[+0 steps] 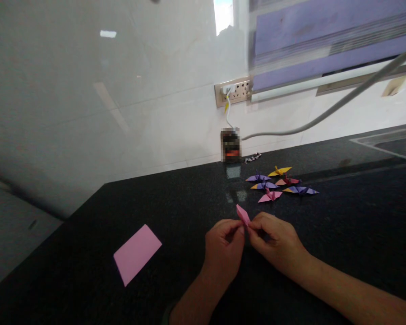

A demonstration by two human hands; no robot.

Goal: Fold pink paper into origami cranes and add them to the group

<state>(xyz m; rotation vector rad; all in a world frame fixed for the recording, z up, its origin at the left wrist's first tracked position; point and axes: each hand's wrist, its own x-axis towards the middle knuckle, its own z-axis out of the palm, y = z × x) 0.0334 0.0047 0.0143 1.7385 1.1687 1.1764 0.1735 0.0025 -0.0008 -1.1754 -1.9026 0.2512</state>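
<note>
My left hand [223, 246] and my right hand [274, 239] meet over the black countertop [358, 234], both pinched on a small folded piece of pink paper [242, 213] that sticks up between the fingertips. A flat pink paper sheet [137, 253] lies on the counter to the left of my left hand. Just beyond my hands sits a cluster of several folded paper cranes [279, 184] in purple, pink and yellow.
A small dark device [230, 145] leans against the white wall, wired to a wall socket strip [233, 91]. A grey hose [325, 115] runs along the wall to the right. A window [325, 40] is above. The counter's left edge drops off at the left.
</note>
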